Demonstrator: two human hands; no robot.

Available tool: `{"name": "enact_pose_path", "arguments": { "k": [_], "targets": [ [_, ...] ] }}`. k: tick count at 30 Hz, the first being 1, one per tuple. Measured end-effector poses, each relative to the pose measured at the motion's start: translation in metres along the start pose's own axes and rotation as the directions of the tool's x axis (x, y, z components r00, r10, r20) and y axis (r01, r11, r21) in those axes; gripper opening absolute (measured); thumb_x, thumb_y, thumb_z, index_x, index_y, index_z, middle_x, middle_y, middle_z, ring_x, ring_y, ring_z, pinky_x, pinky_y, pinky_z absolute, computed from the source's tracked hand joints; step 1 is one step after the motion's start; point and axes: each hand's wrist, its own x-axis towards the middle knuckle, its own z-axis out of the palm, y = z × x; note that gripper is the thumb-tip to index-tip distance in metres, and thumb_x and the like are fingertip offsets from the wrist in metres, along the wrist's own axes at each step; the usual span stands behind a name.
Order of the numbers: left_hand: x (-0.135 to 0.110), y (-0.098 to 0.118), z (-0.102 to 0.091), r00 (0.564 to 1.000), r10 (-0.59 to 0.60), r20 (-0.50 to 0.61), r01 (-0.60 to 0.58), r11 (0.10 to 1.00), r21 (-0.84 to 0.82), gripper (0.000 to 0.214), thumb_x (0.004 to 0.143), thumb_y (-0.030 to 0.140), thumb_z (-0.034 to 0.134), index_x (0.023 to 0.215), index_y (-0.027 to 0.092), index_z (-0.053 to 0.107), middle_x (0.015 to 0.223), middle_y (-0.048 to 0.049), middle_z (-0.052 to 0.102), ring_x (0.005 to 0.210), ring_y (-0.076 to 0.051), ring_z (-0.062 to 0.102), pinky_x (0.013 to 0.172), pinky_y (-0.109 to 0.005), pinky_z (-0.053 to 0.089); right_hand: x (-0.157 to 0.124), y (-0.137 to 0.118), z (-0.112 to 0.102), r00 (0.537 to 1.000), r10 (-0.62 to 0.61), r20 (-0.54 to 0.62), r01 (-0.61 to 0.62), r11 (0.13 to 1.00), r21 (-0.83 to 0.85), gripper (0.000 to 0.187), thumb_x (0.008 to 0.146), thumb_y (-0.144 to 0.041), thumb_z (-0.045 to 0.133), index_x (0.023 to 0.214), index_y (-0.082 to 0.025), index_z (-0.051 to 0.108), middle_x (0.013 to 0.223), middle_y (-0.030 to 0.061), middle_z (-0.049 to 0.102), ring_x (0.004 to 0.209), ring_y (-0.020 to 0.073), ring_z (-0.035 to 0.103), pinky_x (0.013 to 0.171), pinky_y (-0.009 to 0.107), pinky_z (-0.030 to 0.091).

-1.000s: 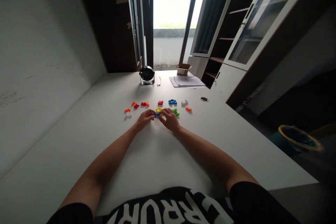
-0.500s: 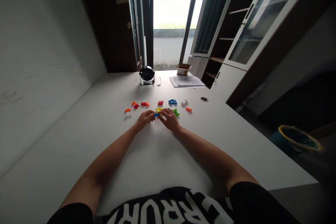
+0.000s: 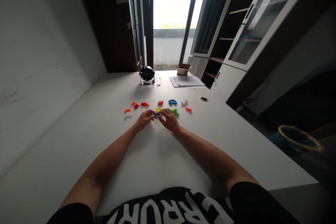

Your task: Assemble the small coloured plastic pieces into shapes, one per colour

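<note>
Between my two hands is a small blue plastic piece. My left hand pinches its left end with thumb and fingers. The fingers of my right hand close on its right end and cover part of it. Just behind the blue piece lies a yellow plastic piece, partly hidden by my right fingers; whether it touches the blue one I cannot tell. A green piece lies right beside my right hand, partly covered by it.
On the white table lie red-and-orange pieces, a red piece, a larger blue piece, white pieces and orange ones. Farther back are a round black device, papers and an open cardboard box.
The blue piece between my fingers has tilted slightly, and my fingers have shifted a little around it. The other pieces lie where they were.
</note>
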Motion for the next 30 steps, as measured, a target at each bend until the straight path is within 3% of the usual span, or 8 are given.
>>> {"name": "enact_pose_path", "arguments": {
  "k": [30],
  "targets": [
    [-0.002,0.006,0.003,0.999,0.028,-0.02,-0.028,0.999,-0.035,0.027,0.082,0.027,0.072,0.106,0.015,0.065,0.095,-0.0064,0.069,0.084,-0.015,0.064,0.08,-0.032,0.051,0.0,0.0,-0.002,0.999,0.045,-0.011,-0.045,0.999,-0.007,0.016,0.1,-0.037,0.056,0.101,-0.025,0.067,0.104,0.0069,0.067,0.1,0.0258,0.058,0.09,0.043,0.046]
  ]
}}
